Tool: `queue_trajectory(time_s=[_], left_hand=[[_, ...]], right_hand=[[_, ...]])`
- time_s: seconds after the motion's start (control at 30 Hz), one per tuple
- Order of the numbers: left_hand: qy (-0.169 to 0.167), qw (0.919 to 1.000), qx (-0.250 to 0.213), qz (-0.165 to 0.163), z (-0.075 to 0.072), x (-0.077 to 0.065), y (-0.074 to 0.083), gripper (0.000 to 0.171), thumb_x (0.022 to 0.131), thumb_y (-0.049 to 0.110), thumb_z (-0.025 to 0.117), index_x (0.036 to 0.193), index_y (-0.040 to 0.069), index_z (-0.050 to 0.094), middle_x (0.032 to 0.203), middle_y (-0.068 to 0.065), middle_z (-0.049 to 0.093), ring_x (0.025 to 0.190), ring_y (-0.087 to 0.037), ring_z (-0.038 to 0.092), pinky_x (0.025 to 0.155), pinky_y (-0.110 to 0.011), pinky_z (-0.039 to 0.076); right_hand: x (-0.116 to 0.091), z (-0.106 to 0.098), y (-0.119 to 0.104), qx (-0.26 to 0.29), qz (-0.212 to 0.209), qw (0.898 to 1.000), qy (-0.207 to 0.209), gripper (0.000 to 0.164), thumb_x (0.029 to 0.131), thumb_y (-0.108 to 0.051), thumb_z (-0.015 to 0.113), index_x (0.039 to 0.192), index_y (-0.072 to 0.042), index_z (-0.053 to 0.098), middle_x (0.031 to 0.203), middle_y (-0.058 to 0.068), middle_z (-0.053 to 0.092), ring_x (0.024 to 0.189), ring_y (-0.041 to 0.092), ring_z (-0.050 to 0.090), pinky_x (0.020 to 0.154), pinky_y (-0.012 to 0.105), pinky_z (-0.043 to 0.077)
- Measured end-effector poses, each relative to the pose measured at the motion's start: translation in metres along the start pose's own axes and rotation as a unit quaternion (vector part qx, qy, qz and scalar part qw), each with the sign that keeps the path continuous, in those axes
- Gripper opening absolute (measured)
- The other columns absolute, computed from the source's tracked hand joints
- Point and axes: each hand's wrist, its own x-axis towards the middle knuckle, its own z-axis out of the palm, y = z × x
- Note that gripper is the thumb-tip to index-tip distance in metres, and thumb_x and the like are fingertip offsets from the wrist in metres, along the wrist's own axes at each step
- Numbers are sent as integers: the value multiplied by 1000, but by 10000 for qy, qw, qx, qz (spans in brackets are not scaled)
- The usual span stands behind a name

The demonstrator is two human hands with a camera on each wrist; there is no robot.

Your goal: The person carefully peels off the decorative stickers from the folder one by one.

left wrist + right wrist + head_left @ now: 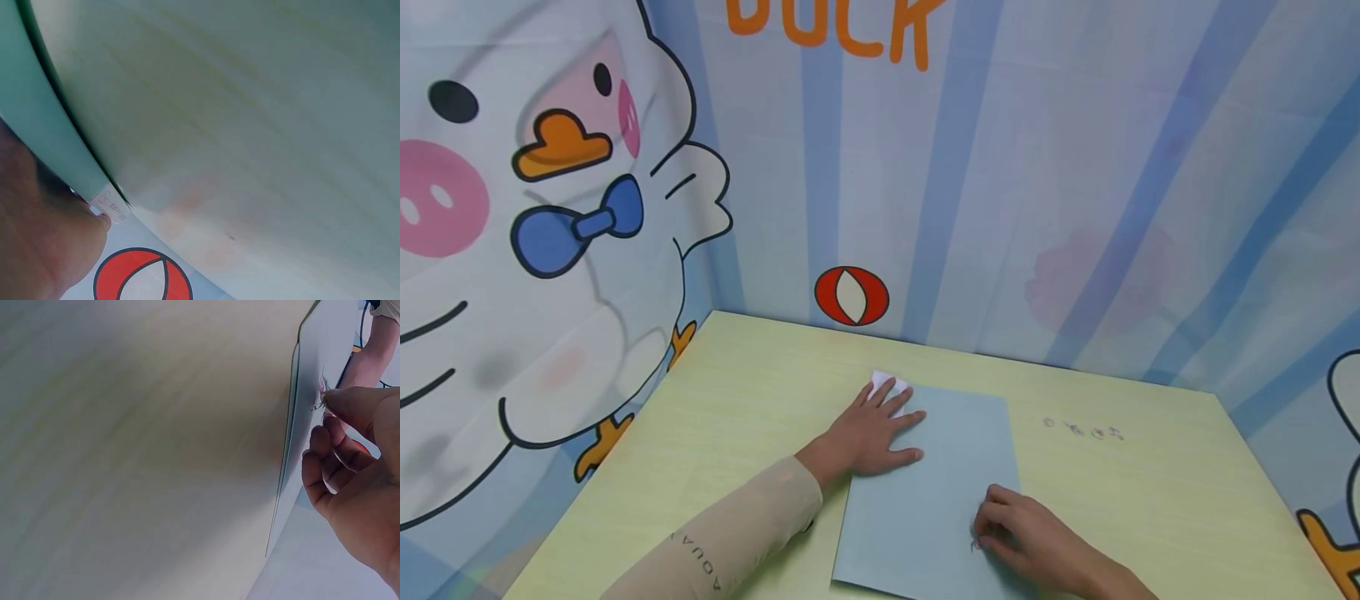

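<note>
A light-blue booklet (940, 487) lies on the table, its long side running away from me. My left hand (876, 433) rests on its upper left part with the fingers spread. Under those fingertips, a white printed slip (886, 377) sticks out at the booklet's top left corner. My right hand (1037, 537) is over the lower right edge, thumb and fingers pinched together. From the pinch shows a small thing with thin dark lines (976, 545); in the right wrist view, it also has reddish lines. I cannot tell its kind.
Several tiny dark-outlined pieces (1084, 429) lie in a row on the pale yellow table (1172, 492), right of the booklet. A striped cloth backdrop (880, 183) with a printed duck rises behind the table's far edge and at both sides.
</note>
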Motion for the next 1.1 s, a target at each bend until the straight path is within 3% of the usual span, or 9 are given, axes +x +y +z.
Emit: queue_trajectory(time_s=[0.23,0.6,0.87,1.1], left_hand=[[0,10000,-16,12,-1,0,0,72,105,71,39,167,34,35,177,-4,19,164,-34,7,129,-59,8],[-25,10000,-49,-1,0,1,-2,72,105,71,38,167,35,35,177,-4,18,164,-34,5,129,-59,7],[-20,10000,6,-4,2,2,-2,72,105,71,38,167,35,34,177,-3,18,164,-34,5,129,-59,7],[-3,10000,-53,-5,4,3,-1,73,104,72,38,167,34,35,177,-4,19,164,-34,5,129,-59,6]], right_hand=[[1,-8,1,449,193,9986,-225,8,101,-18,74,101,-26,73,93,-21,65,81,-1,57,75,24,53],[-1,-14,2,260,-179,9984,475,18,96,-6,77,100,-24,76,97,-16,70,85,-1,60,77,28,57],[-1,-17,3,398,3,9960,794,12,98,-12,78,103,-22,79,100,-14,72,87,0,62,77,31,59],[-2,-13,10,587,273,9945,822,8,98,-17,78,104,-22,79,98,-16,72,84,0,63,75,29,58]])
